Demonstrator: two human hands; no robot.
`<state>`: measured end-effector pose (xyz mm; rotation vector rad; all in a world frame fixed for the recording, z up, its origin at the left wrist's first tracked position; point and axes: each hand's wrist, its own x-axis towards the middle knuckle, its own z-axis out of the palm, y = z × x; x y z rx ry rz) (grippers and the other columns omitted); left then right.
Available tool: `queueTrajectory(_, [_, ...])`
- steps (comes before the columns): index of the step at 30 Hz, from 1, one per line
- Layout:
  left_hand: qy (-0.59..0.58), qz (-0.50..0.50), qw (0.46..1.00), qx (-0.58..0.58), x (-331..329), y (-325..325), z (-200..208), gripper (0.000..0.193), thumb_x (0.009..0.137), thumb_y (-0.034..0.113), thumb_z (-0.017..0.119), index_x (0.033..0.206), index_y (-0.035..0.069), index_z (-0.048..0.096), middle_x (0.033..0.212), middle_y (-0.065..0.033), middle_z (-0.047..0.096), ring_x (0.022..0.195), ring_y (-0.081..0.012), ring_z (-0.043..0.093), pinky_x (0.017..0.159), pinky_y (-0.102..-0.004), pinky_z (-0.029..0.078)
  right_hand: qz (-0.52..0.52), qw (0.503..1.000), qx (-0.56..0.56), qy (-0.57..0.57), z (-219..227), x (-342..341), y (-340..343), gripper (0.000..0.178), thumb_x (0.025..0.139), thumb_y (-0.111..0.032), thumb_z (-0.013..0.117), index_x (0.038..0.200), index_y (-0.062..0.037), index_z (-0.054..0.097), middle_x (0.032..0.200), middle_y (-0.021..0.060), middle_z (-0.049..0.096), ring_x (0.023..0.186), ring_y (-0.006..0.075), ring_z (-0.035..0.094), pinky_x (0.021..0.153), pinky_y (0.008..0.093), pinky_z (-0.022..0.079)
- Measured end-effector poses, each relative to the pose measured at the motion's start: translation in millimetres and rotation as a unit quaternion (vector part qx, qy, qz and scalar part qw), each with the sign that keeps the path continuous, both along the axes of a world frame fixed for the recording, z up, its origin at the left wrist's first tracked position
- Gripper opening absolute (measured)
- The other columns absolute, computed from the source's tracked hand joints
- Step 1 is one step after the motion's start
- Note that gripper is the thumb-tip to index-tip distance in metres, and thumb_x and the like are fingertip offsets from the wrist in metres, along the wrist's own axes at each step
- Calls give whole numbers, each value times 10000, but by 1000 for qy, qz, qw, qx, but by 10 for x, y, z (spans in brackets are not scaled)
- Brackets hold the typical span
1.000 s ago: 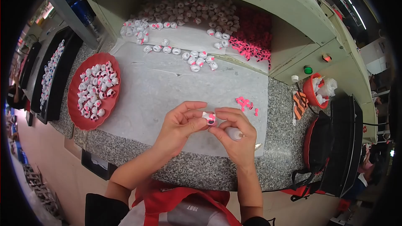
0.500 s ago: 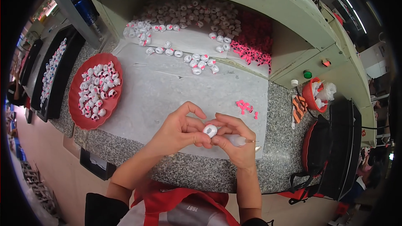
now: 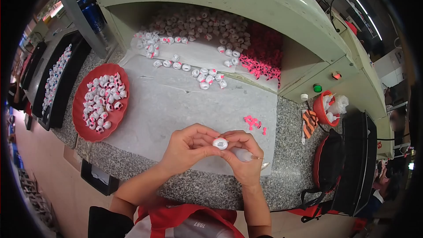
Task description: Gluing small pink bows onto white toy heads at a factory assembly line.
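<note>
Over the paper sheet, my left hand [image 3: 186, 148] pinches a small white rounded piece [image 3: 220, 144] between thumb and fingers. A grey oval shows on the piece, with a bit of pink at its top edge. My right hand [image 3: 247, 163] has its thumb and fingertips on the other side of the same piece. Held across the right palm is a translucent squeeze bottle [image 3: 242, 154] with a thin needle tip, partly covered by the fingers. Right of centre on the paper lie several small pink parts [image 3: 252, 122].
A red scalloped tray [image 3: 91, 136] of white-and-pink pieces stands left. White pieces [image 3: 207, 78] line the paper [image 3: 154, 105] below a shelf heaped with white pieces [image 3: 194, 24] and pink parts [image 3: 264, 53]. At right are a red basket [image 3: 320, 111], a striped cloth [image 3: 309, 124] and a black bag [image 3: 325, 161].
My raised left index finger has come down towards the white piece, which has been tilted between my fingers. Both hands stay close together, and the whole view has shifted slightly.
</note>
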<state>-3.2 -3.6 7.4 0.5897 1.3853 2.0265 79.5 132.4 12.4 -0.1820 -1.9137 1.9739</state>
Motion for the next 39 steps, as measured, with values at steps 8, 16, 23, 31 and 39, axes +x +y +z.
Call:
queueTrajectory(8, [15,55,996,-71,-103,-229,15,185,718,-75,618,893,-58,560,905,-137,609,816,-161,603,718,-265,506,-28,995,94,-6,-193,-73,-88,236,661,59,676,840,5,532,959,118,551,751,104,549,657,231,460])
queueTrajectory(16, [579,436,494,-481,-1021,-1063,-66,267,705,4,604,968,36,579,954,-146,539,848,-298,549,740,-350,446,58,888,-452,-60,-196,-62,228,174,852,-267,487,751,-126,470,798,25,465,578,128,419,543,284,352])
queueTrajectory(23, [521,247,680,-453,-1448,509,-548,200,719,58,613,910,31,559,903,-148,534,784,-305,552,657,-365,449,269,730,-620,101,-296,-84,368,328,866,-374,444,650,-148,344,706,-24,338,562,104,336,521,254,287])
queueTrajectory(31, [440,193,791,-379,-1479,409,-467,227,724,56,614,941,43,548,852,-111,576,713,-219,586,617,-313,469,185,789,-584,50,-17,-10,321,85,804,-144,504,807,-126,421,762,6,376,646,133,421,574,285,367])
queueTrajectory(39, [-276,-21,958,78,-199,-56,-133,417,761,-15,567,1165,16,471,963,-68,572,835,-159,569,744,-302,478,1,993,-117,8,-170,-29,217,390,701,48,562,1034,-80,405,851,55,481,817,164,534,700,306,466])
